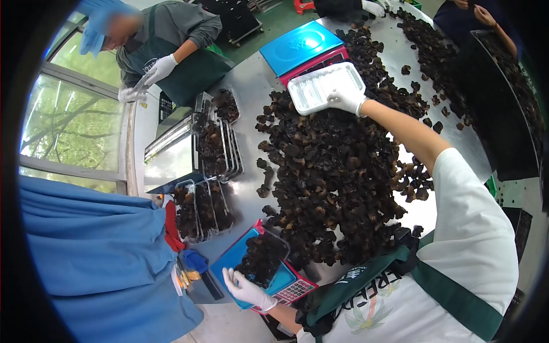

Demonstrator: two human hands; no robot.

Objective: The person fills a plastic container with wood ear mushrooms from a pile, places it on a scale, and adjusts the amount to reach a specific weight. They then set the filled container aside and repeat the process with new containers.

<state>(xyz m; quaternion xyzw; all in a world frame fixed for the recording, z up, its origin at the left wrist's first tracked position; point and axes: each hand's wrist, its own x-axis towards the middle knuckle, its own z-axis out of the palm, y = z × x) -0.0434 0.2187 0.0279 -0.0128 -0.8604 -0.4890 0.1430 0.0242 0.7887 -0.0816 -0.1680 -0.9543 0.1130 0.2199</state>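
Observation:
My right hand (pixel 345 99), in a white glove, grips the near edge of a white plastic tray (pixel 309 91). No food shows in the tray, which overlaps the front of a scale with a blue top (pixel 302 47). Below it spreads a large heap of dark, curled wood ear mushrooms (pixel 320 171). My left hand (pixel 249 290), gloved too, has its fingers apart at the edge of a second blue and pink scale (pixel 226 258). On that scale lies a clear tray of mushrooms (pixel 263 260), right beside my left fingers.
Stacked clear trays of mushrooms (pixel 211 151) line the table's left side. A co-worker (pixel 166 40) in a blue cap and gloves stands beyond them. Black crates (pixel 497 103) and another person's hand (pixel 485 15) are at the right. A blue cloth (pixel 97 240) hangs at the lower left.

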